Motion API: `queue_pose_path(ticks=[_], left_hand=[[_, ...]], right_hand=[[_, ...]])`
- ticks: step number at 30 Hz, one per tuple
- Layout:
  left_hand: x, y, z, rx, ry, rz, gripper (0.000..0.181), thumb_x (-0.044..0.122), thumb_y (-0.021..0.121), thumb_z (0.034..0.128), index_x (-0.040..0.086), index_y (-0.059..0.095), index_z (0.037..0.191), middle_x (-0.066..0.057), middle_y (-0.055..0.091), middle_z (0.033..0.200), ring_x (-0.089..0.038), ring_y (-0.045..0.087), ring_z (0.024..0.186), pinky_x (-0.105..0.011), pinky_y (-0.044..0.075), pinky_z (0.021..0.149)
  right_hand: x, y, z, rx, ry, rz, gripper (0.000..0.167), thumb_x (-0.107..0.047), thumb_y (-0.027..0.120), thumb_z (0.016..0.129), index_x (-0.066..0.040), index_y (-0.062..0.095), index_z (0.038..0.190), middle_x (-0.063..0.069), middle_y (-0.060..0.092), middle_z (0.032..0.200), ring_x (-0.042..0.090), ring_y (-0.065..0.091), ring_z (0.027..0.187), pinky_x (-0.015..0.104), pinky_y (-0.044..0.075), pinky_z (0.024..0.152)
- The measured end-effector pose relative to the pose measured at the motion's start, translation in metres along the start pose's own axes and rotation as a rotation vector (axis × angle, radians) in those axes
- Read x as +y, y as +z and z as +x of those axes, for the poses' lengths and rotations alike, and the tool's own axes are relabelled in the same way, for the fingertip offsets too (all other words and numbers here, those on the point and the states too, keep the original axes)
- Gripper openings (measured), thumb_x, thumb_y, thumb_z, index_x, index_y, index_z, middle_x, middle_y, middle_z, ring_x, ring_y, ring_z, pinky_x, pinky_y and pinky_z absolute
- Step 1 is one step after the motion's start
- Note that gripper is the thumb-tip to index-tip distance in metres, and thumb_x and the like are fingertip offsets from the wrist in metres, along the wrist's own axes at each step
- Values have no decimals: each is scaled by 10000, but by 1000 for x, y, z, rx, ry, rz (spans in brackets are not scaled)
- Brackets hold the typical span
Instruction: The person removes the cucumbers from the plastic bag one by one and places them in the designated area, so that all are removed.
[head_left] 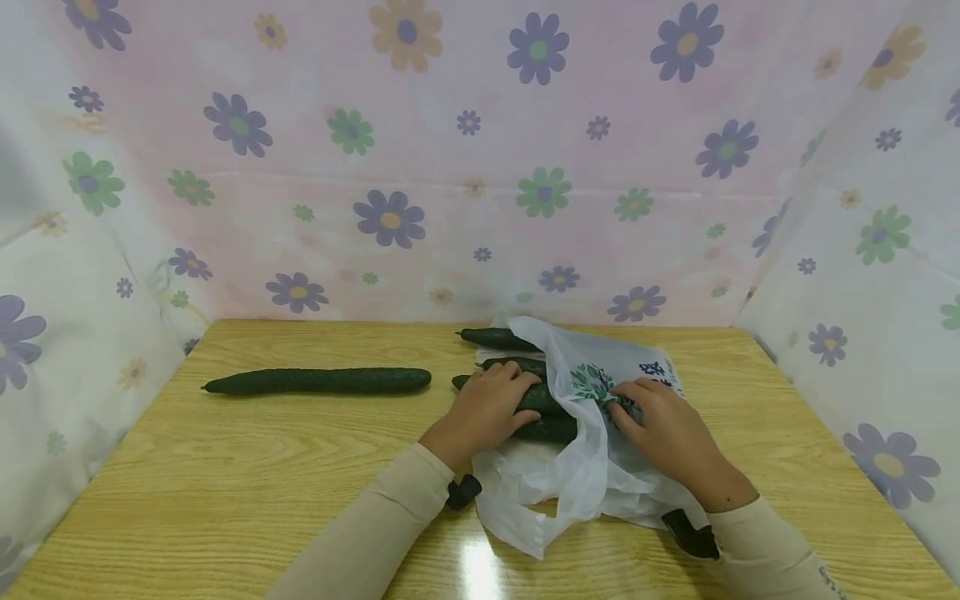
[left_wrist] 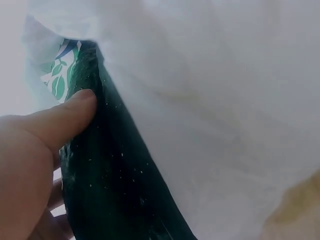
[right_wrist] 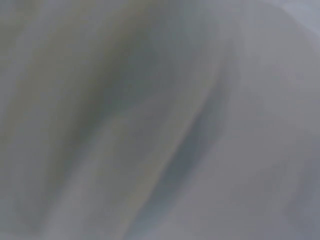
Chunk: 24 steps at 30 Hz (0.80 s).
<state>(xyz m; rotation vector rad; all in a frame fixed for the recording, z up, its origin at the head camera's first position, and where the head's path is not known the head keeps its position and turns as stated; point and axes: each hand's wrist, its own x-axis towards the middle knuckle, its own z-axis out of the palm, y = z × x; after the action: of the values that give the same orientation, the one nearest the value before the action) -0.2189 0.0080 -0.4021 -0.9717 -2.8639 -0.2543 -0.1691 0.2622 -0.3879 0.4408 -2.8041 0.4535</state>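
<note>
A white plastic bag (head_left: 558,492) with a printed green tree lies at the centre right, several dark green cucumbers (head_left: 495,337) partly inside its mouth. My left hand (head_left: 487,408) grips one cucumber (head_left: 542,400) at the bag's opening; in the left wrist view the thumb of that hand (left_wrist: 35,150) lies over a cucumber (left_wrist: 115,185) beside the white plastic (left_wrist: 210,125). With thumb and fingers my right hand (head_left: 671,433) pinches the bag's printed side. Only blurred bag plastic (right_wrist: 240,165) fills the right wrist view.
Another cucumber (head_left: 322,381) lies lengthwise on the left of the wooden table (head_left: 225,500). Flower-patterned cloth (head_left: 450,167) hangs behind the table and along both sides.
</note>
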Motion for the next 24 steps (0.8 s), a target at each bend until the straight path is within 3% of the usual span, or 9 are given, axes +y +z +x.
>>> queue_pose_path(ticks=[13,24], left_hand=[[-9,-8,-2,7,19,-22,499,490,551,1001,219,555,1420,-7,602,1256,-174,666,1068,-444,541,919],[-17,-15,-2,-20,16,-69,500,478,548,1006,230,530,1440,-1,578,1295,-163,652,1082,-435,520,923]], right_hand=[[0,1,-1,-11,11,13,207,-167,667,959,-49,727,1118,111,711,1078,316,681,988,516,565,811],[1,0,-1,-6,10,12,215,-164,666,957,-37,725,1120,115,712,1066,315,681,974,515,566,807]])
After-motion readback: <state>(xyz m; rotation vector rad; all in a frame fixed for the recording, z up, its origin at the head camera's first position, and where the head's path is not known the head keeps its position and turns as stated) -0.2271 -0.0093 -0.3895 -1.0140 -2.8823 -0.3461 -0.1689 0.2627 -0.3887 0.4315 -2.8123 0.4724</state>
